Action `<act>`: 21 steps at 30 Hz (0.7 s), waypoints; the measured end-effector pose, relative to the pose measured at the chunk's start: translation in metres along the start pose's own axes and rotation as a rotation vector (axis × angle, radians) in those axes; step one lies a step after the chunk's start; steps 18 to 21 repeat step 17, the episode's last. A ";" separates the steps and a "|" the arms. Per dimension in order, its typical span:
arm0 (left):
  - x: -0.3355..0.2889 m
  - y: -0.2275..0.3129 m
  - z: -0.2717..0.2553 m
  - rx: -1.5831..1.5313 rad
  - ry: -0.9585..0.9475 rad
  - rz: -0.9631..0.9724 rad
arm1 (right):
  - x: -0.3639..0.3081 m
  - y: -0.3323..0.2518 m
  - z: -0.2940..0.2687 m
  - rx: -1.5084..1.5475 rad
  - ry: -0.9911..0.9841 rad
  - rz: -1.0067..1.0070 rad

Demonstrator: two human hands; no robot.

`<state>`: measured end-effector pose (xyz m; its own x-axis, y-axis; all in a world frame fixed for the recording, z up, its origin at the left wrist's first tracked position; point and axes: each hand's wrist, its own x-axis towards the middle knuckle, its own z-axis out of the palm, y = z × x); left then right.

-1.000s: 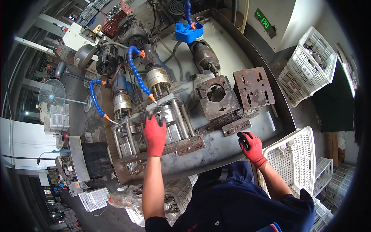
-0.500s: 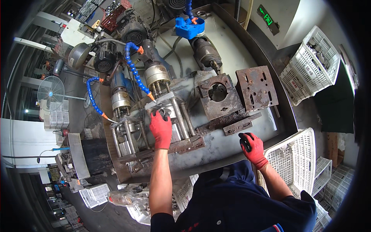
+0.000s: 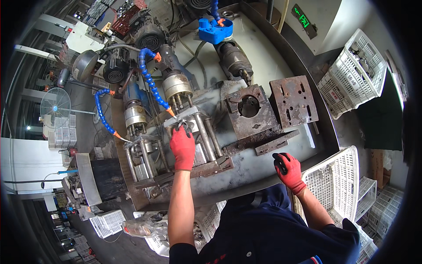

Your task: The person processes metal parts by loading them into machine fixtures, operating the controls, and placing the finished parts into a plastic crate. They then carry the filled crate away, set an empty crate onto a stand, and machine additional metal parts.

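My left hand [image 3: 182, 147], in a red glove with black-coated fingers, is closed on a grey metal part with a rounded opening [image 3: 187, 126]. That part sits under the top plate of the middle metal fixture [image 3: 204, 136], and my fingers hide much of it. Just above, a blue segmented coolant hose [image 3: 149, 75] aims its orange nozzle at the plate, below a multi-spindle drill head [image 3: 176, 84]. My right hand [image 3: 289, 170], gloved alike, hovers near the front rim of the machine tray [image 3: 255, 187]. Its fingers are curled in; whether anything is inside is hidden.
A second post fixture [image 3: 145, 154] stands to the left beneath another drill head [image 3: 135, 115]. Rusty plates [image 3: 293, 101] rise at the right of the wet tray. White plastic crates [image 3: 332, 182] stand close by my right arm, with more behind [image 3: 351, 77].
The view has shifted very slightly. My left hand stays on the metal part at the middle fixture, and my right hand keeps almost the same place.
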<state>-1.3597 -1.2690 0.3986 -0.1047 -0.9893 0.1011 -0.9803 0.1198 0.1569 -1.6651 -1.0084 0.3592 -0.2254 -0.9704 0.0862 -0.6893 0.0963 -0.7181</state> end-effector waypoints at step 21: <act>0.011 -0.006 -0.018 0.117 -0.152 -0.056 | 0.042 -0.082 -0.017 0.167 -0.163 -0.308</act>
